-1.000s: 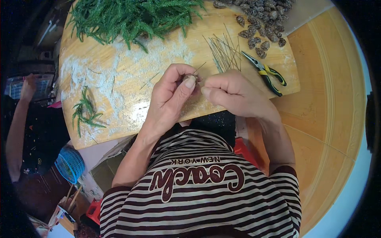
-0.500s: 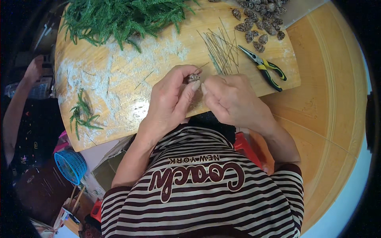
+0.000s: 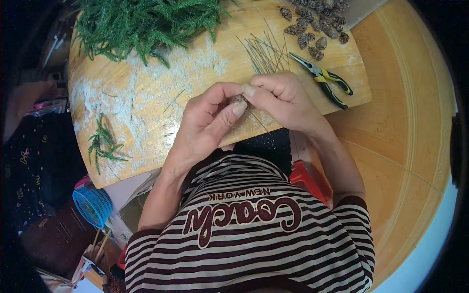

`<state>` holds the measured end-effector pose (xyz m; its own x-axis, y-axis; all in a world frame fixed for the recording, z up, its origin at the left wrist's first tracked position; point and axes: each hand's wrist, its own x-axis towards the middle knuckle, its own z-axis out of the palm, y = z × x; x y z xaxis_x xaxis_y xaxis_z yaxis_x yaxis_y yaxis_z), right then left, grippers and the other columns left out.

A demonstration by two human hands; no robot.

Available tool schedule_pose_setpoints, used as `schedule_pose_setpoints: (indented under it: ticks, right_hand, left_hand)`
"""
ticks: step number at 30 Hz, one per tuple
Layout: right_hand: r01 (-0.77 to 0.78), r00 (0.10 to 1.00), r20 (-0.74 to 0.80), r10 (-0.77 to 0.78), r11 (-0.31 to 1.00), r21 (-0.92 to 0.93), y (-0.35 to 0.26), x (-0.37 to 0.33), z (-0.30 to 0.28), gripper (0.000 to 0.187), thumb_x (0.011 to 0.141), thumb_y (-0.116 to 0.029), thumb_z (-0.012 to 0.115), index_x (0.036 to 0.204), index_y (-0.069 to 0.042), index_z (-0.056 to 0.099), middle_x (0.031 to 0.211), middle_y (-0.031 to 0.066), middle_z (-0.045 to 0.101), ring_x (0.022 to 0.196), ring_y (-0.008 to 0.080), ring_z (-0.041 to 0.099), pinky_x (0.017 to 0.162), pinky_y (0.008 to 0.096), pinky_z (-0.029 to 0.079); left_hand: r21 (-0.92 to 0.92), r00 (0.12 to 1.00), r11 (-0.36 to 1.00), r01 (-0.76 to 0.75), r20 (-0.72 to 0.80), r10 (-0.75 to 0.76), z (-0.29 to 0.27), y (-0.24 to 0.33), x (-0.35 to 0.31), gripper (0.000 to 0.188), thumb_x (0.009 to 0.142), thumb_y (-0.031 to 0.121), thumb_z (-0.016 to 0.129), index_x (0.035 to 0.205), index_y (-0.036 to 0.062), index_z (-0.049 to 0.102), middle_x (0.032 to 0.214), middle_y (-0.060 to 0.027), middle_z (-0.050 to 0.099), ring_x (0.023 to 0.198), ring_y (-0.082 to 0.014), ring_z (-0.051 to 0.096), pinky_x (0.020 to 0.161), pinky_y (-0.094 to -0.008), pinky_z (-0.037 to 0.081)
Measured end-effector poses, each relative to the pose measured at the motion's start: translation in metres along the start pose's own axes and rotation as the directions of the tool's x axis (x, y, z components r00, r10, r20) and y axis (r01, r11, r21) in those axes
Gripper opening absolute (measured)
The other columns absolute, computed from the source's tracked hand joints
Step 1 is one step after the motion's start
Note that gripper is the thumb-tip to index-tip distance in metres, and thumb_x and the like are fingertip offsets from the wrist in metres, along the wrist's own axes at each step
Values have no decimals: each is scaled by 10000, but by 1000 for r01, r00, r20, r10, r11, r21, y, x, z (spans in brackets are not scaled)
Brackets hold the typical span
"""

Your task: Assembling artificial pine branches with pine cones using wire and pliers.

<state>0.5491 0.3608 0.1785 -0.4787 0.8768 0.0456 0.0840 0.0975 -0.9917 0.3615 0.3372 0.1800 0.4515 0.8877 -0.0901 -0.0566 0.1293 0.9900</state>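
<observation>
Seemingly pine cone (image 3: 239, 99) above board's near edge (image 3: 161, 163).

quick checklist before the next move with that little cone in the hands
1. Pine cone pinched between both hands: ok.
2. Left hand and right hand over the wooden board: ok.
3. Thin wires lying just beyond the right hand: ok.
4. Pliers free on the board, right of the hands: ok.
5. Spare cones at the far edge: ok.
6. Wire already through the cone: cannot tell, fingers hide it.
</observation>
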Motion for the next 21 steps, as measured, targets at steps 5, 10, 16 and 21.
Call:
schedule_pose_setpoints:
  ticks: [5, 10, 16, 21]
  right_hand:
    - [83, 986, -142, -90, 995, -55, 5, -5, 7, 235, 908, -79, 508, 690, 8, 523, 564, -20, 457, 512, 44, 391, 461, 234, 317]
    - [123, 980, -144, -140, 985, -122, 3, -5, 5, 218, 897, -66, 510, 695, 13, 532, 548, -8, 447, 494, 53, 392, 455, 247, 325]
    - [176, 968, -139, -209, 960, -216, -8, -2, 7, 223, 890, -58, 510, 679, 13, 515, 525, -3, 409, 478, 57, 372, 443, 251, 310]
    - [135, 976, -145, -161, 975, -174, -16, 0, 9, 231, 883, -43, 511, 660, 9, 482, 521, -1, 383, 476, 59, 354, 439, 250, 298]
  left_hand:
    - [-175, 997, 985, -8, -71, -4, 9, 0, 0, 199, 927, 87, 549, 1086, -33, 550, 928, -38, 618, 830, -93, 571, 751, -226, 463]
    - [112, 995, 989, -95, -34, 99, 5, 1, 0, 218, 894, 86, 588, 1077, -26, 549, 915, -70, 618, 813, -130, 601, 719, -250, 485]
    - [472, 947, 825, -309, 72, 314, 0, 7, 5, 271, 818, 69, 655, 1051, -22, 551, 902, -124, 604, 758, -213, 624, 655, -291, 501]
    - [601, 899, 695, -394, 94, 428, 0, 6, 5, 280, 779, 41, 674, 1027, -18, 556, 890, -145, 601, 723, -274, 614, 626, -321, 501]
